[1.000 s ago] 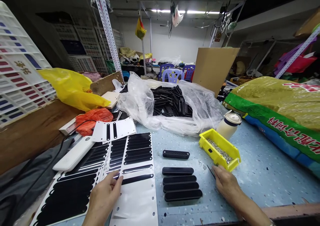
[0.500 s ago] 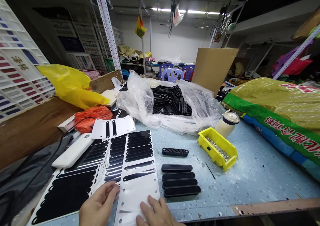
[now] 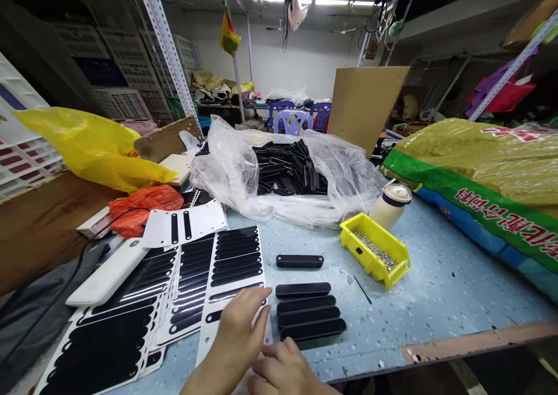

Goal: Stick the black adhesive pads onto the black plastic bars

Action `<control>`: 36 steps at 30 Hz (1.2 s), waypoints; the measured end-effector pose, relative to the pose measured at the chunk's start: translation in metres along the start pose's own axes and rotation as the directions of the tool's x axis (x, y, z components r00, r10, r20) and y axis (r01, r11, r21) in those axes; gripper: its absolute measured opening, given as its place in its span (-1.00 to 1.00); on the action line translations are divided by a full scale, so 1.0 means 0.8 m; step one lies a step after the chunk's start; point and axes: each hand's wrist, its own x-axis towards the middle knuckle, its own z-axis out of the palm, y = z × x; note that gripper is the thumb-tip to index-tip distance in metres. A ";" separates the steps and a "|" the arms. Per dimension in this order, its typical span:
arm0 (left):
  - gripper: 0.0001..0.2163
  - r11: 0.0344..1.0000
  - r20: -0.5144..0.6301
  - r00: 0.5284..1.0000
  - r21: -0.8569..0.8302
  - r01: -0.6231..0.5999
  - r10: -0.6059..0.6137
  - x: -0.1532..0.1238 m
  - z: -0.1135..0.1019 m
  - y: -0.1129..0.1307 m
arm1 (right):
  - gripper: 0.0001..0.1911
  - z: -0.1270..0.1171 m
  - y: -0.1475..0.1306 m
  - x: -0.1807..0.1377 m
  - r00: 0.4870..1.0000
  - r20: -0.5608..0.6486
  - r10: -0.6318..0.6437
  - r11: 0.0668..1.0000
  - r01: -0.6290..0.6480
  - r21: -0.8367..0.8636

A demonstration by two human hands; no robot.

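My left hand [image 3: 238,334] reaches over a white sheet of black adhesive strips [image 3: 238,255]. Its thumb and fingers are drawn close together at the sheet's right edge, hiding part of the lower strips; what is between them does not show. Below it, my right hand [image 3: 288,372] has its fingers curled near the sheet's lower right side, their grip hidden. Just to the right lie several long black rounded pieces [image 3: 310,309], side by side. Above them is a single black piece with a mesh-patterned face [image 3: 299,261].
More strip sheets [image 3: 100,342] lie at left, under a white elongated object [image 3: 107,273]. Behind is a clear plastic bag [image 3: 279,209] full of black parts. A yellow bin [image 3: 375,249] of small metal pieces, a cream bottle [image 3: 390,203] and large sacks [image 3: 475,168] stand right.
My left hand has moved right, from the sheet's left side to its right edge. My right hand has shifted slightly right and its fingers have curled. The view has turned slightly.
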 end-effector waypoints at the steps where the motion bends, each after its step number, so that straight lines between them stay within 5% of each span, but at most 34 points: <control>1: -0.75 1.000 0.052 0.998 -0.007 -0.025 0.025 0.014 0.013 0.000 | -0.70 -0.027 0.011 0.003 0.991 -0.135 -0.028 1.000 0.026 -0.012; 2: -0.74 0.999 0.103 0.994 -0.007 -0.035 0.036 0.025 0.024 -0.001 | -0.64 -0.057 0.025 0.006 0.982 -0.191 -0.008 1.000 0.003 -0.025; 4: -0.73 0.999 0.200 0.979 -0.009 -0.039 0.039 0.039 0.039 -0.006 | -0.67 -0.113 0.061 0.010 0.985 -0.065 0.161 0.986 -0.158 0.047; 7: -0.76 0.999 0.299 0.953 -0.029 -0.041 0.048 0.045 0.051 -0.013 | -0.75 -0.162 0.120 0.015 0.904 -0.034 0.426 0.897 -0.417 0.145; 11: -0.72 0.999 0.345 0.938 -0.046 0.010 0.006 0.044 0.057 -0.018 | -0.80 -0.162 0.171 0.028 0.781 0.242 0.575 0.768 -0.618 0.168; 15: -0.75 0.997 0.445 0.893 -0.010 0.079 -0.066 0.047 0.057 -0.021 | -0.85 -0.151 0.181 0.044 0.707 0.442 0.552 0.771 -0.635 0.052; 19: -0.78 0.998 0.499 0.865 -0.007 0.062 -0.050 0.053 0.052 -0.021 | -0.82 -0.152 0.179 0.045 0.744 0.449 0.495 0.837 -0.547 -0.015; 23: -0.79 0.997 0.386 0.922 -0.070 0.045 -0.015 0.056 0.039 -0.019 | -0.82 -0.161 0.177 0.044 0.860 0.277 0.429 0.880 -0.467 0.088; 25: -0.79 0.993 0.337 0.941 -0.110 0.044 -0.005 0.058 0.028 -0.016 | -0.78 -0.170 0.172 0.050 0.868 0.211 0.450 0.852 -0.488 0.190; 28: -0.77 0.982 0.304 0.952 -0.189 0.024 0.035 0.062 0.011 -0.004 | -0.73 -0.183 0.162 0.067 0.778 0.347 0.524 0.723 -0.622 0.302; 32: -0.74 0.970 0.274 0.958 -0.241 -0.016 0.084 0.062 -0.002 0.014 | -0.64 -0.189 0.152 0.089 0.597 0.685 0.419 0.533 -0.772 0.347; 36: -0.74 0.969 0.288 0.954 -0.248 -0.015 0.089 0.057 -0.004 0.022 | -0.69 -0.185 0.152 0.094 0.484 0.785 0.386 0.423 -0.850 0.315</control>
